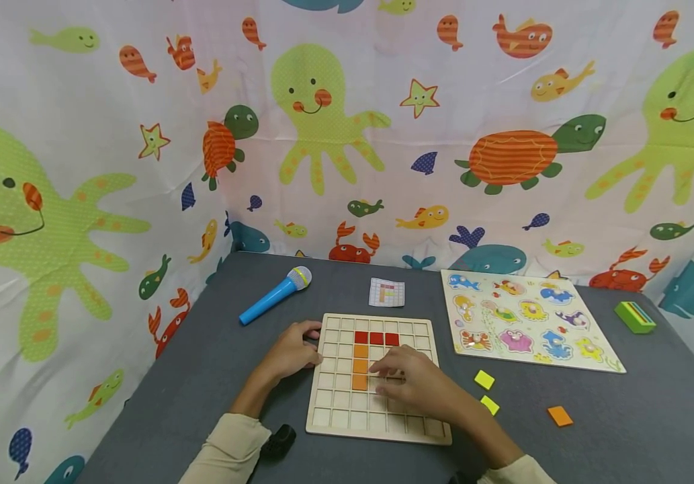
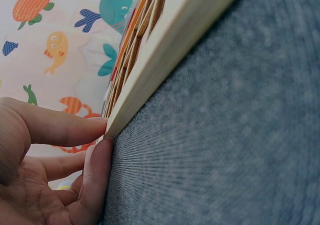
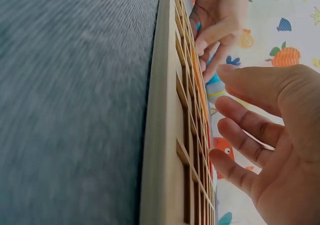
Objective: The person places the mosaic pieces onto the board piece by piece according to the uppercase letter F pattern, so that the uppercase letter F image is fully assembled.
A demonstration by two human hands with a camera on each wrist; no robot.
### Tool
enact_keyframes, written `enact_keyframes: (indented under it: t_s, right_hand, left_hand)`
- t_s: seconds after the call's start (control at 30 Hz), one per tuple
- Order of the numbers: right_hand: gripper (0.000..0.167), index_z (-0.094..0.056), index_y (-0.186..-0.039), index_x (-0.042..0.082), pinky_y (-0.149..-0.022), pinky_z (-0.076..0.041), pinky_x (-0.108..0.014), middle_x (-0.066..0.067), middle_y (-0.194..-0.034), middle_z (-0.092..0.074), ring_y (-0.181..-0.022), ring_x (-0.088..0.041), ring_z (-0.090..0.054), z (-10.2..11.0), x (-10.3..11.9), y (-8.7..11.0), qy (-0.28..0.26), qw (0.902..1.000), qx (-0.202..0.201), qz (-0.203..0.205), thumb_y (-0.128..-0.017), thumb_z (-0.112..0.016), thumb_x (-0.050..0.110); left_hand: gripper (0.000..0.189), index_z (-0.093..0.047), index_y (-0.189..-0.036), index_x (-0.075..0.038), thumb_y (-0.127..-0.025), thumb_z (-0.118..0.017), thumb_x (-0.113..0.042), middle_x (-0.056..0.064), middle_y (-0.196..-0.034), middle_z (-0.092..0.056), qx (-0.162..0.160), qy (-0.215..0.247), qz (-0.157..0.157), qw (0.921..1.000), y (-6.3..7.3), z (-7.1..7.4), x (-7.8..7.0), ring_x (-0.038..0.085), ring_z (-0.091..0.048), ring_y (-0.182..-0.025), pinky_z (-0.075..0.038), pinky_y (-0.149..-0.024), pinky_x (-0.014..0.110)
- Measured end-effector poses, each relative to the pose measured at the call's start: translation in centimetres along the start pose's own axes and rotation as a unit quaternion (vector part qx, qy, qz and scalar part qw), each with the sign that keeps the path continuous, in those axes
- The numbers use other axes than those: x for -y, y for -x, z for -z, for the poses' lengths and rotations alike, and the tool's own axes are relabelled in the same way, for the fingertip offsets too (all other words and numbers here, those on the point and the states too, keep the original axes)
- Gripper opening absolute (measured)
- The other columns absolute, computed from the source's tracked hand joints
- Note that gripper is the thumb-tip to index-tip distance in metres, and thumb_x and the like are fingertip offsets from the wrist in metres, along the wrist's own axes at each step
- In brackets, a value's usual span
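Observation:
A wooden grid board (image 1: 340,400) lies on the table, with red tiles (image 1: 377,338) in a row near its top and orange tiles (image 1: 360,366) in a column below the leftmost red one. My left hand (image 1: 291,351) holds the board's left side. In the left wrist view, thumb and finger of that hand (image 2: 55,160) pinch the board's edge (image 2: 155,77). Over the right half of the grid hovers my right hand (image 1: 413,382). Its fingers (image 3: 245,117) are spread and loosely bent in the right wrist view, holding nothing.
Two yellow tiles (image 1: 484,380) and a loose orange tile (image 1: 560,416) lie right of the board. Behind it is a small printed grid card (image 1: 386,293). A blue toy microphone (image 1: 274,296) lies at left; a sea-animal puzzle (image 1: 522,323) and green block (image 1: 635,317) sit at right.

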State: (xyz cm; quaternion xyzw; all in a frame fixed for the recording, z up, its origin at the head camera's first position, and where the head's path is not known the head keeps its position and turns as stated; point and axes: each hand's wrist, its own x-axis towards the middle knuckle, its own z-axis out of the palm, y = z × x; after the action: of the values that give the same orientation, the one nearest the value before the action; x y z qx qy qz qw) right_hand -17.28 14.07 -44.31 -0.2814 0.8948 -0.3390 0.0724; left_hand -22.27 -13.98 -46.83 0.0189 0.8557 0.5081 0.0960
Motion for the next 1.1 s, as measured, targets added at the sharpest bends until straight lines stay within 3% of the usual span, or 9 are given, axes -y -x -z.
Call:
enact_keyframes:
  t_s: [0.23,0.57,0.77,1.1]
  right_hand:
    - [0.021,-0.078,-0.118,0.013,-0.085,-0.056,-0.033,0.004,-0.106,-0.07,-0.099,-0.013,-0.063,1.2,-0.7,1.7,0.009,0.9996,-0.016,0.022,-0.098,-0.076,0.019]
    - [0.023,-0.077,-0.121,0.015,-0.079,-0.056,-0.03,0.006,-0.105,-0.068,-0.094,-0.012,-0.063,2.8,-2.2,4.8,0.005,0.9996,-0.026,-0.003,-0.099,-0.075,0.025]
    - [0.026,-0.076,-0.121,0.016,-0.076,-0.055,-0.027,0.01,-0.102,-0.066,-0.091,-0.004,-0.061,4.0,-2.9,6.5,0.017,0.9991,-0.032,-0.019,-0.098,-0.077,0.028]
    - [0.031,-0.077,-0.121,0.017,-0.076,-0.058,-0.028,0.011,-0.103,-0.071,-0.092,-0.002,-0.064,6.1,-4.2,9.2,0.056,0.9941,-0.086,-0.037,-0.093,-0.083,0.026]
  left_hand:
    - [0.07,-0.059,-0.146,-0.001,-0.078,-0.074,0.006,0.015,-0.124,-0.058,0.002,0.007,0.0,1.0,0.1,0.1,-0.2,0.018,-0.065,-0.085,-0.056,-0.068,0.031]
    - [0.07,-0.06,-0.146,-0.001,-0.078,-0.073,0.005,0.015,-0.123,-0.058,0.0,-0.003,0.004,1.0,0.0,0.0,-0.2,0.019,-0.063,-0.085,-0.056,-0.068,0.03]
    - [0.069,-0.06,-0.145,-0.001,-0.078,-0.073,0.005,0.015,-0.124,-0.058,-0.001,-0.003,0.001,1.0,0.1,0.1,-0.2,0.019,-0.064,-0.087,-0.056,-0.068,0.029]
    - [0.069,-0.06,-0.145,-0.001,-0.078,-0.073,0.004,0.015,-0.124,-0.059,-0.002,-0.006,-0.001,1.0,0.1,0.0,-0.2,0.019,-0.064,-0.089,-0.057,-0.069,0.03]
